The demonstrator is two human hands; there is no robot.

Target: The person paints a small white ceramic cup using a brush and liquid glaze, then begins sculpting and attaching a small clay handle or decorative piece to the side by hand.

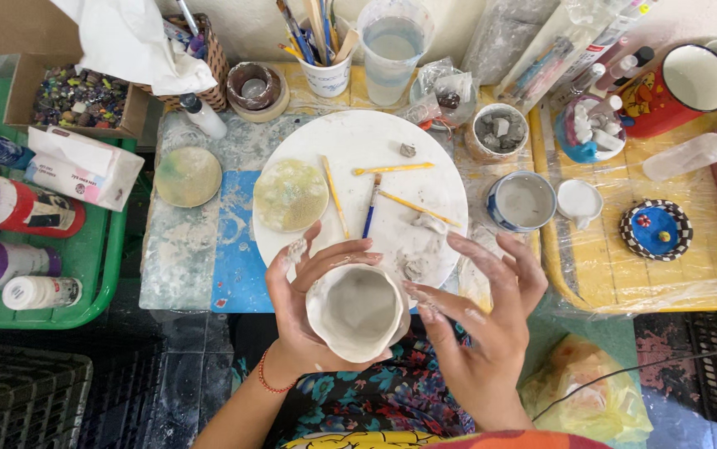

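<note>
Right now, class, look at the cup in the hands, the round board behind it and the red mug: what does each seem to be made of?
Cup: apparently soft, unfired clay, matte pale grey, with an uneven rim. Round board: probably plaster or painted wood, flat white, smeared with clay. Red mug: likely enamelled metal or glazed ceramic, glossy red outside, white inside.

Cluttered yellow table (625,274) against pale wall (246,25), dark tiled floor (167,374).

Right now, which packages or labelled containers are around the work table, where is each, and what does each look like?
Cardboard box: far left, open, brown, full of small colourful bits.
Tissue pack: below that box, white soft pack with red and blue print.
Labelled bottles: lying in the green tray at left, white with purple or red bands.
Red mug: far right, printed picture.
No screens or signs.
</note>
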